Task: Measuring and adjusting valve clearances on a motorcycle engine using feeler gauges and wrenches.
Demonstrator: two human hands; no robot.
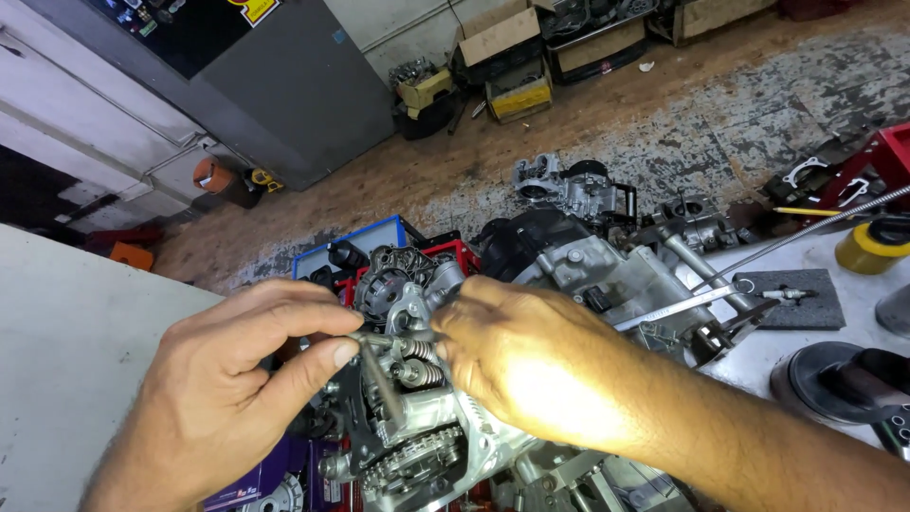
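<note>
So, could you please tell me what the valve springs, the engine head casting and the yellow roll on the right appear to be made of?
Valve springs: bare steel by the look, grey coils with a dull shine.
Engine head casting: probably cast aluminium, matte silver-grey with a rough surface.
Yellow roll: looks like plastic tape, smooth and glossy; not certain.

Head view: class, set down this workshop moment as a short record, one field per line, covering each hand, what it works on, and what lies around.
Left hand: thumb and forefinger pinch a thin metal rod at the engine top
Right hand: fingertips at the valve springs
Work piece: small engine, top open, timing chain showing
Bench: pale grey surface
Right side: yellow tape roll, dark pad with a spark plug
Floor: engine casings, cardboard boxes
</note>
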